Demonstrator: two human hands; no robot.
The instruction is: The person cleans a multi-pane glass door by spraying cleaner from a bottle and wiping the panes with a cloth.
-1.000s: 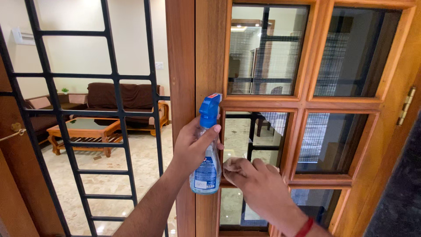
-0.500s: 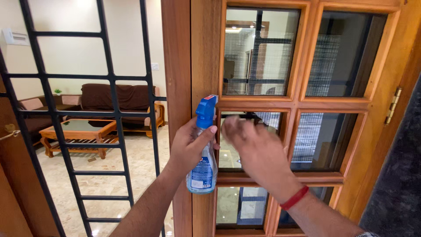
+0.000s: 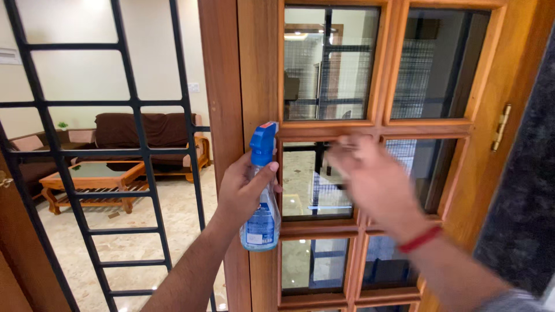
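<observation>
My left hand point(image 3: 240, 190) grips a clear spray bottle point(image 3: 261, 224) with a blue trigger head and a blue label, held upright against the wooden window frame point(image 3: 260, 69). My right hand point(image 3: 376, 182), blurred with motion, presses a pale cloth point(image 3: 347, 143) near the top of a middle-row glass pane point(image 3: 309, 185), by the wooden bar between two panes. A red band circles the right wrist. Most of the cloth is hidden under the fingers.
The wooden shutter holds several small glass panes and a brass hinge point(image 3: 500, 127) at its right edge. A dark stone wall point(image 3: 520, 202) lies further right. On the left a black metal grille point(image 3: 121, 104) fronts a room with a brown sofa point(image 3: 139, 130) and a wooden coffee table point(image 3: 87, 176).
My right hand with the cloth moved up from the pane's lower left corner, then right along its top. The left hand and bottle stayed put. The view drifted right.
</observation>
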